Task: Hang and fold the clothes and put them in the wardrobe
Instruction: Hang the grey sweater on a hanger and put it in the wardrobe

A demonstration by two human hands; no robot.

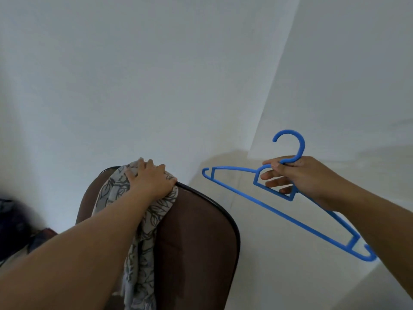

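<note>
Your left hand lies on top of the leaf-patterned cloth, which hangs over the top edge of the brown chair back. The fingers of this hand are spread and bent a little over the cloth and press it against the chair. If they pinch the cloth, I cannot tell. Your right hand holds the blue hanger in the air, to the right of the chair and apart from it. Its fingers are curled around the neck of the hanger, just under the hook, and the long bar slopes down toward the right. Behind both is the white wall.
</note>
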